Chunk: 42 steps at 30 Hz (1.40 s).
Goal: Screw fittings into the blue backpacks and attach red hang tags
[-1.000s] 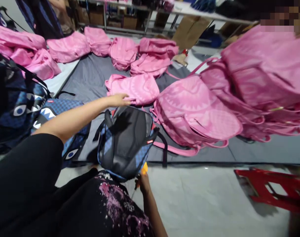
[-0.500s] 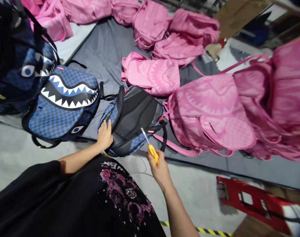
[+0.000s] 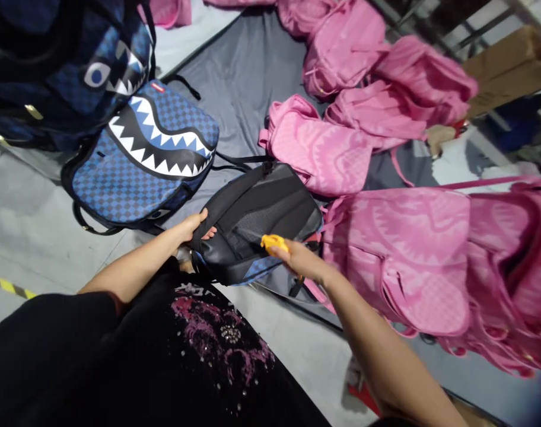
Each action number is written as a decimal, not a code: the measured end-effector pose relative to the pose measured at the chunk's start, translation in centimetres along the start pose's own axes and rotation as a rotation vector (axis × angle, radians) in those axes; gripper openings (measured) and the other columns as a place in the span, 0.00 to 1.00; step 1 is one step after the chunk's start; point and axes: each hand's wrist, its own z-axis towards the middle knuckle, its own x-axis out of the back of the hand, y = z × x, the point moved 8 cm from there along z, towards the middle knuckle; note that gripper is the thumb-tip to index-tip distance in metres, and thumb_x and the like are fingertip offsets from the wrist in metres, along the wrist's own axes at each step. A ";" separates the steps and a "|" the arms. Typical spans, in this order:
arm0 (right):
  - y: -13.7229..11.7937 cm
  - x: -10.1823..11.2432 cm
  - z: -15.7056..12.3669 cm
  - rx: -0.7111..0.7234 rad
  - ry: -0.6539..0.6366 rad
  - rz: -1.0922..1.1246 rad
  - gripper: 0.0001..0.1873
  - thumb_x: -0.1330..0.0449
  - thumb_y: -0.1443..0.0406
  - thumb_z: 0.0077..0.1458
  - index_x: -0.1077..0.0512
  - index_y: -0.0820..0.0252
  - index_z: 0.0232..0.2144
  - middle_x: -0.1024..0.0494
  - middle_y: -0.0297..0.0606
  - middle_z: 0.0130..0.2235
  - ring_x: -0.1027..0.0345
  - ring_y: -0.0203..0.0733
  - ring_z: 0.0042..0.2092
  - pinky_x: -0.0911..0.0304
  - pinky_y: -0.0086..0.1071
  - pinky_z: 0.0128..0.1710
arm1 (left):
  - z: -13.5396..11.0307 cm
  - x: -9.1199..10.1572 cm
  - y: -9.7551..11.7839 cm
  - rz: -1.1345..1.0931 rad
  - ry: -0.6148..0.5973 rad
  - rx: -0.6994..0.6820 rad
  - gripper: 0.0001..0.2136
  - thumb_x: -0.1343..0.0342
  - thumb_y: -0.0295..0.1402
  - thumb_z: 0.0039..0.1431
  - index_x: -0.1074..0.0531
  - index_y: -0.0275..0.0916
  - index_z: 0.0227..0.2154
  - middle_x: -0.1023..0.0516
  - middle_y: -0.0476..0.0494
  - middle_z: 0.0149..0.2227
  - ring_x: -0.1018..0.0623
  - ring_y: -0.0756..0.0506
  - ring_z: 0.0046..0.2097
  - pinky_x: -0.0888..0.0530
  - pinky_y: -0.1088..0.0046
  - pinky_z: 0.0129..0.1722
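Observation:
A blue and black backpack lies back-side up in front of me on the grey mat. My left hand grips its near left edge, by a shoulder strap, fingers curled round it. My right hand is closed on a small yellow-handled tool and rests on the backpack's right side. The tool's blade is hidden against the bag.
A blue checkered shark-mouth backpack lies to the left, with more dark blue ones stacked behind it. Several pink backpacks crowd the right and far side. A cardboard box stands at the far right. Yellow-black tape marks the floor.
My view has swung left and down. The left hand went from reaching far across to gripping the backpack's near edge. The right hand brought the yellow tool up onto the bag.

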 end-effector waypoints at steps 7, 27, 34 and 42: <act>-5.0 -0.4 -2.9 0.026 -0.194 -0.182 0.30 0.46 0.48 0.62 0.30 0.62 0.56 0.20 0.40 0.33 0.34 0.36 0.23 0.39 0.28 0.25 | 1.3 -0.2 -0.7 0.264 0.120 0.063 0.27 0.67 0.45 0.70 0.28 0.31 0.48 0.19 0.32 0.32 0.19 0.42 0.31 0.22 0.65 0.32; 5.1 5.5 -12.6 -0.493 -0.267 -0.355 0.28 0.52 0.50 0.66 0.32 0.66 0.55 0.26 0.38 0.22 0.33 0.41 0.20 0.42 0.31 0.23 | -5.2 -20.6 -3.0 1.263 -0.210 -0.666 0.39 0.41 0.19 0.51 0.43 0.34 0.67 0.53 0.24 0.71 0.44 0.26 0.69 0.40 0.42 0.62; 8.9 3.5 -17.5 -0.555 -0.287 -0.051 0.29 0.51 0.48 0.64 0.33 0.63 0.56 0.32 0.31 0.16 0.34 0.41 0.18 0.39 0.31 0.24 | -1.4 -15.9 -0.7 0.925 -0.067 -0.534 0.19 0.58 0.30 0.68 0.30 0.37 0.56 0.22 0.33 0.53 0.21 0.40 0.52 0.23 0.62 0.49; 8.6 5.2 -16.5 -0.538 -0.038 -0.357 0.30 0.51 0.46 0.64 0.31 0.64 0.53 0.23 0.39 0.26 0.29 0.43 0.26 0.40 0.32 0.29 | -4.1 -18.1 -1.2 0.939 -0.005 -0.579 0.23 0.49 0.29 0.64 0.33 0.50 0.61 0.42 0.39 0.69 0.34 0.33 0.64 0.35 0.46 0.60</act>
